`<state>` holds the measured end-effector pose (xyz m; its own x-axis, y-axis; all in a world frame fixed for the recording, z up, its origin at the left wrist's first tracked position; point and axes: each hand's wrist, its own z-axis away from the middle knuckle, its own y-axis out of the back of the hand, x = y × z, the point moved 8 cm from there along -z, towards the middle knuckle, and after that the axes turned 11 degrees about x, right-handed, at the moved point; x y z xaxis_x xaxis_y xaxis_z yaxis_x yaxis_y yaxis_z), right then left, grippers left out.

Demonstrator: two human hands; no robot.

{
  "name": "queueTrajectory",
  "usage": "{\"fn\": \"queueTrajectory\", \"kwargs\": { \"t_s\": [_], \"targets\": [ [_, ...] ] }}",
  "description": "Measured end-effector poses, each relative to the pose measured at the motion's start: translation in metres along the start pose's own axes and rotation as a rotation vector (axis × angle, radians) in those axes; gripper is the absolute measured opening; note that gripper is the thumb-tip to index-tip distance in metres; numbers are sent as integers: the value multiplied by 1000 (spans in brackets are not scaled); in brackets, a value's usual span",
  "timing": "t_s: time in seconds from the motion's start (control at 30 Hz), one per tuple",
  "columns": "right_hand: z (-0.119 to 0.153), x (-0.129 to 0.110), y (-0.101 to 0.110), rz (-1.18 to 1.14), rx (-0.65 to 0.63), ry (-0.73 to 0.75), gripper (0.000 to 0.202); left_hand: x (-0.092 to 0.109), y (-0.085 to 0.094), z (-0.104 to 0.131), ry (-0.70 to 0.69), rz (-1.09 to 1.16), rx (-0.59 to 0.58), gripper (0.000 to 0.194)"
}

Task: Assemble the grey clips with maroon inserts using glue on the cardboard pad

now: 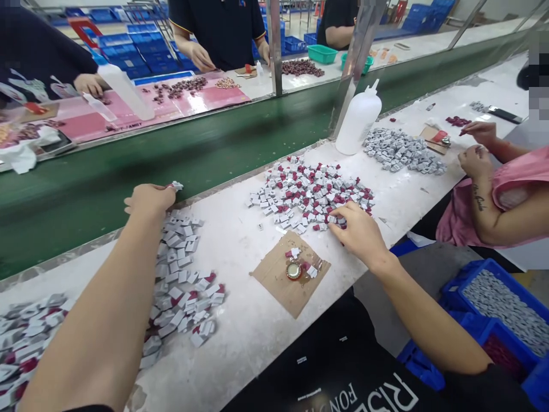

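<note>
My left hand [151,198] reaches over the edge of the green belt, its fingers closed on a small grey plastic piece [177,186]. Below it lies a pile of grey pieces [178,249], some with dark red parts. With fingers bent, my right hand [358,232] is at the near edge of a heap of grey and dark red pieces [295,191]. Its fingertips pinch or touch a grey piece [337,220]. Between my hands, a cardboard square [278,277] carries a bottle cap [294,269] with liquid in it and two grey-and-red pieces.
A white squeeze bottle [359,120] stands by a metal post behind the heap. At right a co-worker's hands [478,149] work near a grey pile [401,150]. Blue crates [493,303] sit on the floor. Across the green belt [214,149], other people work at a pink-covered table.
</note>
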<state>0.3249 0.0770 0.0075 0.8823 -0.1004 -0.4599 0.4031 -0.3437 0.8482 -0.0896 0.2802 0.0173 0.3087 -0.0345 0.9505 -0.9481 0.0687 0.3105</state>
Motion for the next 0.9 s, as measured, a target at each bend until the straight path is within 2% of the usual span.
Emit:
{"fn": "queueTrajectory", "kwargs": {
  "t_s": [0.1, 0.13, 0.17, 0.2, 0.3, 0.37, 0.43, 0.5, 0.6, 0.7, 0.77, 0.83, 0.9],
  "targets": [
    [2, -2, 12, -199, 120, -26, 18, 16, 14, 21, 59, -266, 342, 59],
    [4, -3, 16, -304, 144, -46, 17, 27, 15, 34, 66, -440, 473, 56],
    [7, -5, 18, -424, 140, -71, 18, 38, 5, 48, 60, -592, 502, 51],
    [10, -9, 18, -553, 112, -98, 20, 49, -14, 62, 15, -627, 445, 42],
    [24, -33, 15, -872, -19, -141, 24, 78, -93, 114, -163, -301, 66, 26],
    [34, -52, 17, -979, -54, -112, 21, 85, -138, 154, -129, -64, -194, 28],
    [45, -67, 19, -1020, -83, -66, 18, 88, -163, 185, -55, 115, -294, 25],
    [56, -76, 20, -1013, -130, -11, 20, 87, -171, 203, -7, 226, -282, 15],
    [67, -77, 19, -952, -161, 82, 21, 81, -171, 216, 35, 261, -276, 9],
    [74, -70, 15, -884, -177, 125, 17, 71, -161, 219, 23, 92, -300, 15],
    [78, -61, 12, -832, -178, 93, 14, 63, -139, 212, -53, -216, -211, 22],
    [81, -47, 11, -789, -153, 15, 14, 53, -106, 201, -121, -660, -23, 27],
    [85, -34, 10, -762, -124, -61, 16, 43, -71, 192, -111, -1074, 167, 32]
  ]
}}
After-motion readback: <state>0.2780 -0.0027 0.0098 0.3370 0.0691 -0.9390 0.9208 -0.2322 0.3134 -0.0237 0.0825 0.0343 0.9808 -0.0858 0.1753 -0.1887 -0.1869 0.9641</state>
